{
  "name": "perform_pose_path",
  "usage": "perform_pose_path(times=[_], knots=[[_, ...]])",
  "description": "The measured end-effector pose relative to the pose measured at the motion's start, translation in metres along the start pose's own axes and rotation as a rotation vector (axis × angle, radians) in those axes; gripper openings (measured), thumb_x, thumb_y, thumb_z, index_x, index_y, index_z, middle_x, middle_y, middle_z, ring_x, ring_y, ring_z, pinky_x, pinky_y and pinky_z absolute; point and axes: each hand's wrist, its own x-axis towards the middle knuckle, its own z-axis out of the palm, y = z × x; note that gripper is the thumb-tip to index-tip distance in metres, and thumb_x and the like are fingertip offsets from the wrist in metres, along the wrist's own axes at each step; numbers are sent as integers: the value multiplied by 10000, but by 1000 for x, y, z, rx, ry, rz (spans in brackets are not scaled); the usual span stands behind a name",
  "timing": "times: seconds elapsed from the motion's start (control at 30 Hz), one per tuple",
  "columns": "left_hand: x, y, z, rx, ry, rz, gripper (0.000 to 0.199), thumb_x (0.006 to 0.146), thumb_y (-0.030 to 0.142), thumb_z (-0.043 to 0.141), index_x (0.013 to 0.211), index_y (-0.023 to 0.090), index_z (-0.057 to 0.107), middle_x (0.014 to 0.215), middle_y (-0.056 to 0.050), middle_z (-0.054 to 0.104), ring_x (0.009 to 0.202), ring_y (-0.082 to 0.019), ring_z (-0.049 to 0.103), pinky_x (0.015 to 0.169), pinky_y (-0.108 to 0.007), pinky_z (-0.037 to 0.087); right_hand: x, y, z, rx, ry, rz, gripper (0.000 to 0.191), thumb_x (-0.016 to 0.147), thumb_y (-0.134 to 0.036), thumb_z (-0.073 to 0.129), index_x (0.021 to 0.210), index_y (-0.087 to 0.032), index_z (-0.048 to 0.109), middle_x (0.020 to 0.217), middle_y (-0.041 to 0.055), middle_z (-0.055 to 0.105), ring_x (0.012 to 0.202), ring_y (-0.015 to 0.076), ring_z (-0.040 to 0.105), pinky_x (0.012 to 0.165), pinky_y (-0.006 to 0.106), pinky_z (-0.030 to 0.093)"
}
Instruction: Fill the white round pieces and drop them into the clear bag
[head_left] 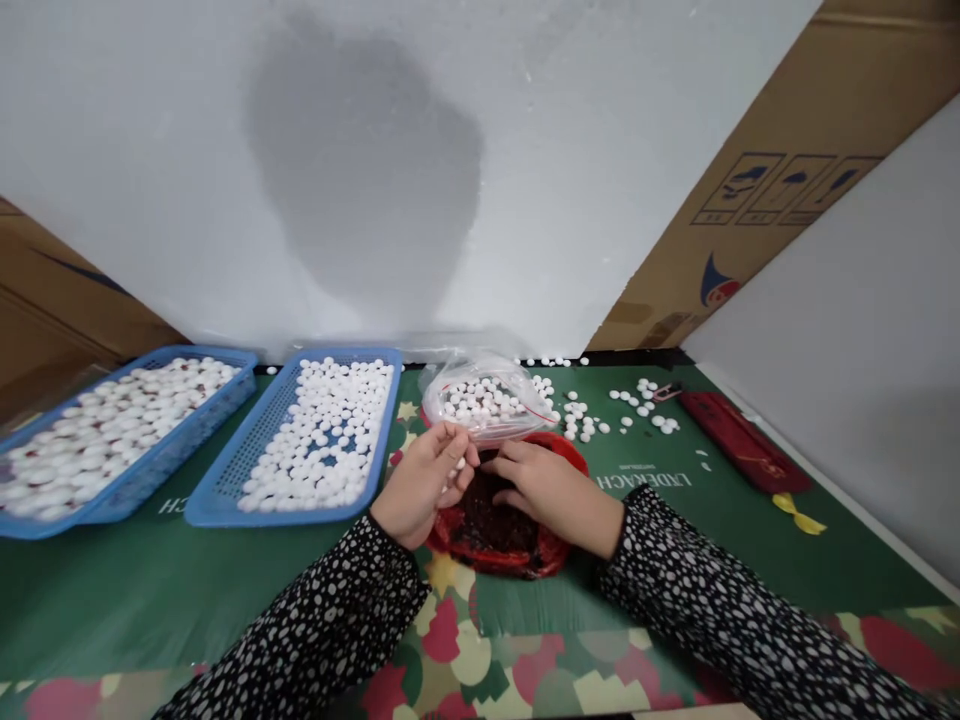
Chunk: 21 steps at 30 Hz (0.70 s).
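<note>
"LÄDERACH" in white capitals on the glossy green printed sheet (675, 560) covering the bench, right of the hands, with a smaller white line just above it, too small to read. Same sheet, between the two blue perforated plastic baskets (201, 512), shows a cut-off bit of white lettering, only "H" and "C" legible. Brown corrugated cardboard panel (679, 262) at upper right carries three boxed handling signs in dark print, the middle one an umbrella, captions unreadable, plus a blue-and-red logo (718, 282) lower down, no legible name.
</note>
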Motion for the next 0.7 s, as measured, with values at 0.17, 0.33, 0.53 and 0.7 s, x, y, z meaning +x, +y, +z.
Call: perform_pose_path(times=[0.17, 0.33, 0.53, 0.7], knots=[[1, -1, -1, 19, 31, -46, 366, 856, 508, 554, 760, 156, 524, 566, 68, 426, 366, -9, 195, 337, -157, 100, -3, -6, 2, 8, -16, 62, 101, 883, -105, 596, 907, -163, 675, 911, 58, 648, 874, 206, 630, 803, 358, 527], [2, -1, 3, -111, 38, -41, 158, 803, 274, 619, 773, 136, 548, 707, 4, 516, 524, -48, 368, 423, -157, 279, -7, -5, -14, 329, 98, 69, 102, 892, -144, 619, 901, -202, 702, 975, 35, 658, 918, 164, 623, 852, 312, 505], [2, -8, 0, -113, -30, -43, 227, 770, 251, 704, 926, 142, 578, 835, -47, 608, 641, -84, 457, 503, -176, 331, -11, -3, -19, 578, 149, 191, 137, 885, -159, 629, 953, -239, 717, 860, 0, 719, 763, 142, 659, 751, 297, 517], [5, -10, -2, -92, -60, 15, 226, 792, 310, 718, 826, 106, 628, 737, -25, 566, 600, -62, 410, 500, -171, 298, -12, -4, -23, 795, 142, 253, 55, 882, -198, 631, 883, -214, 683, 759, -11, 710, 683, 136, 663, 681, 278, 530]])
